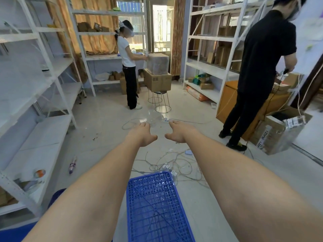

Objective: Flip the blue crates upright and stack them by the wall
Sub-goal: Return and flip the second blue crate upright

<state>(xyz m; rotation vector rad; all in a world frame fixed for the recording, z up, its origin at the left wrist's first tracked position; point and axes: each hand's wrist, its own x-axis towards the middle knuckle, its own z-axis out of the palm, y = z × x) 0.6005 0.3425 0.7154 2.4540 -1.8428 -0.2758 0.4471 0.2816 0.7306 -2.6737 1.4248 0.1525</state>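
Observation:
A blue plastic crate point(155, 206) lies on the floor right below me between my forearms, its gridded base facing up. Part of another blue crate point(56, 196) shows under my left arm at the lower left. Both arms are stretched forward above the floor. My left hand point(142, 134) is held out palm down with fingers apart, holding nothing. My right hand point(180, 132) is beside it, also spread and empty. Both hands hover well past the crate, not touching it.
White metal shelves point(43, 95) line the left side and more stand at the right point(206, 67). Tangled cables point(174, 165) lie on the floor beyond the crate. A person in white point(128, 67) stands by stacked boxes; a person in black point(258, 75) stands at the right near cardboard boxes point(279, 135).

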